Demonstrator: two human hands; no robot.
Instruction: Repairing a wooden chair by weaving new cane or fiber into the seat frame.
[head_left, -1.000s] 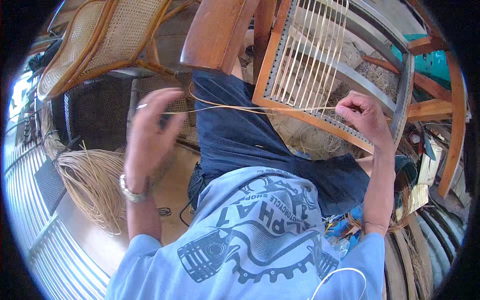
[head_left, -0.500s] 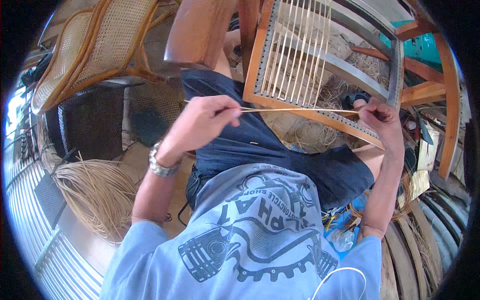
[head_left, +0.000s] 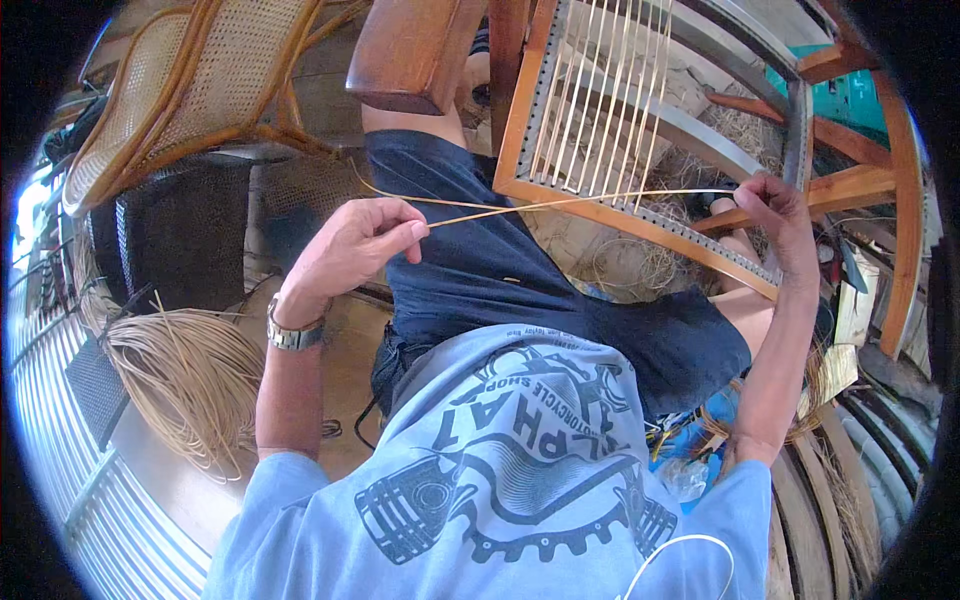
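A thin, pale cane strand (head_left: pixel 580 201) runs tight between my two hands, just over the near edge of a wooden chair frame (head_left: pixel 620 213). My left hand (head_left: pixel 365 245) pinches it above my thigh, on the left. At the frame's near right corner, my right hand (head_left: pixel 775 215) has its fingers closed around the other end. A further length of strand crosses it and curls up loosely past my left hand. Small holes line the frame, and several parallel cane strands (head_left: pixel 603 110) are strung lengthwise across its left part.
A chair with woven cane panels (head_left: pixel 225 75) stands at the far left. Below it lies a big bundle of cane (head_left: pixel 185 375). A thick wooden armrest (head_left: pixel 410 60) juts in near my knee. Cane scraps (head_left: pixel 640 265) litter the floor under the frame.
My left hand has moved left and slightly down, widening the gap between my hands. My right hand has risen slightly. The strand now slants upward to the right, with a loose length crossing it.
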